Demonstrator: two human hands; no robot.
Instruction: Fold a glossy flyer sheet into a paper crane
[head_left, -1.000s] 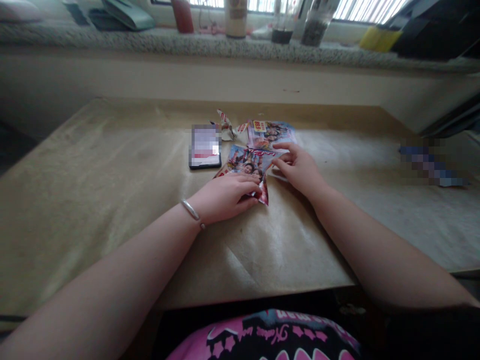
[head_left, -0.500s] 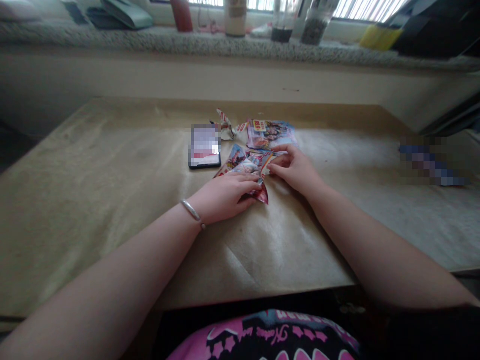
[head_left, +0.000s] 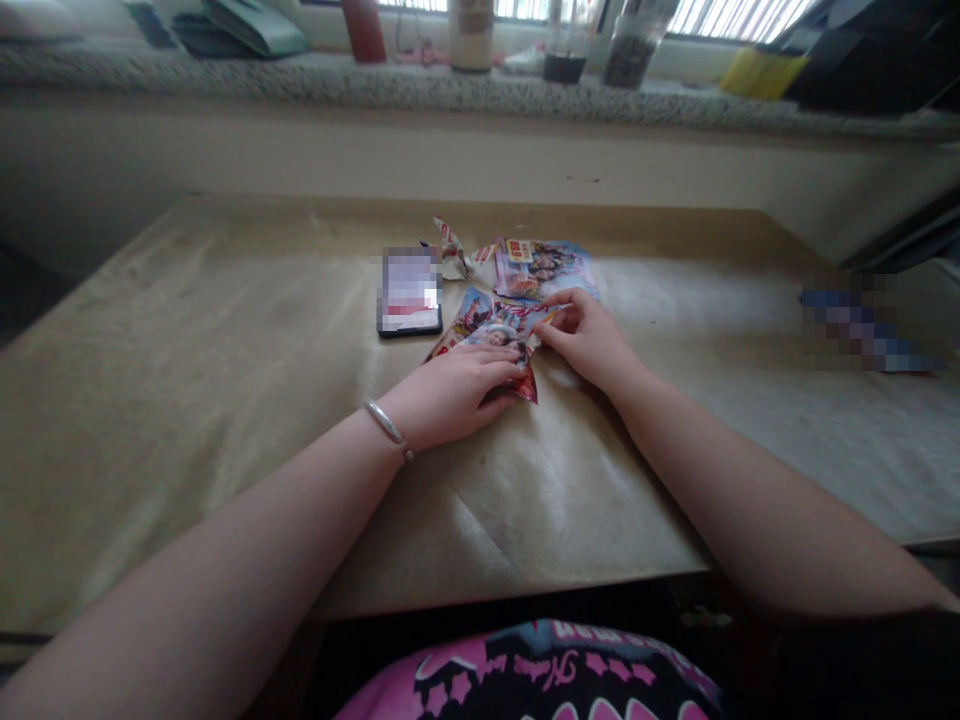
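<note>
A colourful printed paper sheet lies partly folded on the brown paper-covered table. My left hand, with a silver bangle on the wrist, presses flat on the sheet's near part, fingers stretched out. My right hand pinches the sheet's right edge and holds it bent over toward the left. A second printed sheet lies flat just behind it. A small folded paper piece sits behind the two sheets.
A black phone lies left of the sheets. A blurred blue object sits at the table's right side. On the stone sill behind stand jars, a red bottle and a yellow item.
My right hand has lifted the sheet's right edge and folded it leftward, so the sheet now looks narrower. My left hand has stayed pressing on it.
</note>
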